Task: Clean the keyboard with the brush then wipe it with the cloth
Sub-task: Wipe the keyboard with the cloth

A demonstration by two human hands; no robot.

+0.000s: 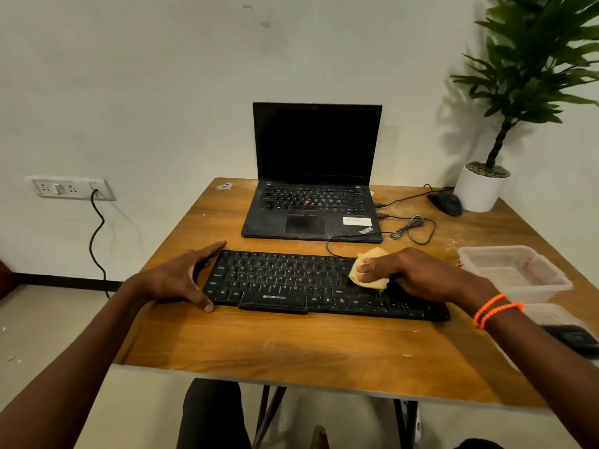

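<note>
Both hands on the black keyboard [324, 285] — dusty keys, mid-table.
Right hand [418, 273] presses a crumpled yellow cloth [366, 270] at 3 o'clock; left hand [181, 277], fingers straight, braces the 9 o'clock end — bare table [275, 348] toward 6.

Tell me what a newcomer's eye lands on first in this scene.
First, the right hand pressing a yellow cloth onto the black keyboard at the table's near centre, while the left hand braces its left end. Behind it, an open laptop with a dark screen.

wooden table [291, 345], black keyboard [291, 283], open laptop [311, 205], mouse [445, 204], potted plant [479, 189], clear plastic container [515, 273]
</note>
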